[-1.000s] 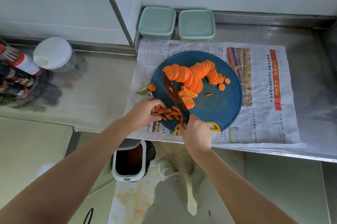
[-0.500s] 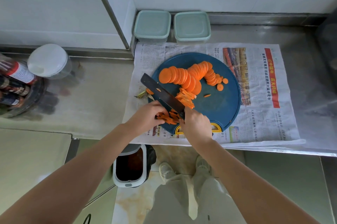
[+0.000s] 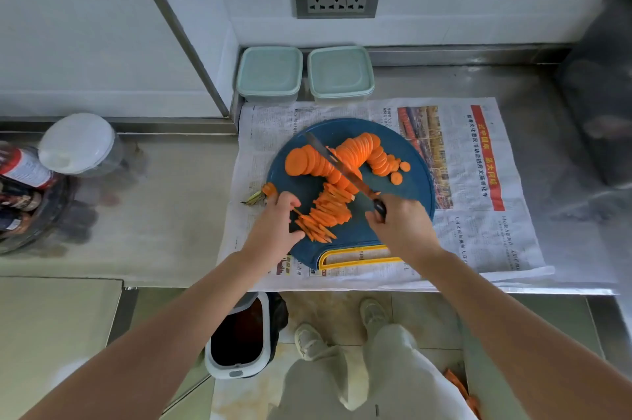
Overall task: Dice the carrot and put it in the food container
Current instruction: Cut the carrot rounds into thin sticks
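The carrot is on the round blue cutting board (image 3: 407, 193), which sits on a newspaper (image 3: 478, 231) spread over the steel table (image 3: 164, 214). It is in two lots. A curved row of overlapping carrot slices (image 3: 307, 161) lies at the far side, and a loose heap of carrot sticks (image 3: 330, 212) lies nearer the person. No dice show yet. The trimmed carrot top (image 3: 265, 192) sits at the board's left edge.

The left hand (image 3: 273, 228) has its fingers and thumb curled round the left end of the sticks, bunching them. The right hand (image 3: 402, 224) is wrapped tight round the handle of the knife (image 3: 337, 166), whose blade runs up and left across the slices. I cannot tell whether the edge rests on them or hangs just above.

Cut carrot is stiff, light and damp. Thin sticks probably roll and skid under the blade, so they are best held bundled from above, with knuckles forward and fingertips tucked back. The round slices likely slide off one another when pushed.

Two lidded food containers (image 3: 270, 75) stand at the back wall, both closed. One lid has to come off before any dice go in. The dice would be best scooped up on the flat of the blade.
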`<state>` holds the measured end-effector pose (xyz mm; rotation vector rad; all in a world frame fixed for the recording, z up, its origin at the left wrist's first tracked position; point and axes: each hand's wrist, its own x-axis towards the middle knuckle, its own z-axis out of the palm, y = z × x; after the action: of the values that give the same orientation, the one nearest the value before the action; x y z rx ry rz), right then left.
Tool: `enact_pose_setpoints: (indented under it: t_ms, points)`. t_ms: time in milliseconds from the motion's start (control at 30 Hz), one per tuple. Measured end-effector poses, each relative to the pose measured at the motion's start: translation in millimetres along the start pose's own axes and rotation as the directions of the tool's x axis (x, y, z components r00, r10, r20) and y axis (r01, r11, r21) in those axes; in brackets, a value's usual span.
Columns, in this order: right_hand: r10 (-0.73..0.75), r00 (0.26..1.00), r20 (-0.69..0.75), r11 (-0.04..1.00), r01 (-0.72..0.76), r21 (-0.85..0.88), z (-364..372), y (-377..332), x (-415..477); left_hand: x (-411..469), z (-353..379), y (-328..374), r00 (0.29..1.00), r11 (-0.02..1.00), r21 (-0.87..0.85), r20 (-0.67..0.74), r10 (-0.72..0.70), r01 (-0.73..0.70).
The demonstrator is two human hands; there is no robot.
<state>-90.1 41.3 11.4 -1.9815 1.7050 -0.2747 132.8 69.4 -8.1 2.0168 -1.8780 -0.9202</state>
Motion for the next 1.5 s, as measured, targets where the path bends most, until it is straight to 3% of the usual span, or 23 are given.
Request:
enact_pose_setpoints:
  t_ms: [133, 267, 400, 533, 733, 833, 933, 1167, 1267, 1400, 1433, 1500]
  points:
    - [-0.011, 1.000, 0.007, 0.999, 0.011, -0.046, -19.2, 22.8, 16.1, -3.7, 9.8, 13.4, 0.957, 0.941, -0.184, -0.002, -0.289, 0.284]
    - [-0.061, 0.997, 0.045, 0.996, 0.063, -0.067, -29.7, 30.2, 36.8, -0.4, 24.5, 28.9, 0.841, 0.750, -0.450, 0.003, -0.541, 0.485]
    - [-0.103, 0.988, 0.119, 0.990, 0.113, -0.086, -36.8, 33.1, 55.9, 8.0, 45.4, 52.2, 0.687, 0.654, -0.350, -0.041, -0.725, 0.670]
    - [-0.157, 0.976, 0.153, 0.981, 0.172, -0.092, -47.5, 40.3, 72.8, 19.5, 51.4, 89.0, 0.617, 0.614, -0.395, -0.135, -0.775, 0.684]
    - [-0.180, 0.971, 0.159, 0.982, 0.187, -0.030, -65.2, 67.6, 82.4, 33.2, 47.2, 65.6, 0.579, 0.646, -0.438, -0.296, -0.760, 0.625]
    - [-0.164, 0.974, 0.154, 0.986, 0.161, 0.031, -66.8, 78.2, 83.8, 36.2, 37.2, 56.4, 0.572, 0.640, -0.508, -0.307, -0.760, 0.577]
    - [-0.162, 0.979, 0.121, 0.985, 0.152, 0.086, -62.3, 82.1, 83.0, 36.0, 25.7, 57.8, 0.597, 0.677, -0.448, -0.329, -0.732, 0.584]
    - [-0.131, 0.980, 0.150, 0.984, 0.110, 0.139, -46.2, 74.2, 78.6, 44.4, 23.1, 57.6, 0.571, 0.656, -0.411, -0.324, -0.754, 0.633]
    - [-0.144, 0.968, 0.206, 0.982, 0.115, 0.149, -32.0, 67.4, 71.5, 45.8, 20.1, 54.7, 0.542, 0.588, -0.512, -0.257, -0.800, 0.626]
    - [-0.138, 0.969, 0.207, 0.988, 0.120, 0.098, -17.8, 60.1, 68.3, 47.9, 11.0, 43.1, 0.446, 0.347, -0.734, -0.067, -0.892, 0.583]
    - [-0.138, 0.969, 0.204, 0.989, 0.123, 0.081, -16.1, 59.2, 68.6, 48.3, 7.6, 41.8, 0.451, 0.276, -0.778, 0.010, -0.892, 0.564]
    - [-0.135, 0.972, 0.194, 0.990, 0.126, 0.058, -14.7, 58.0, 68.7, 44.2, 2.0, 37.3, 0.468, 0.276, -0.760, 0.042, -0.883, 0.589]
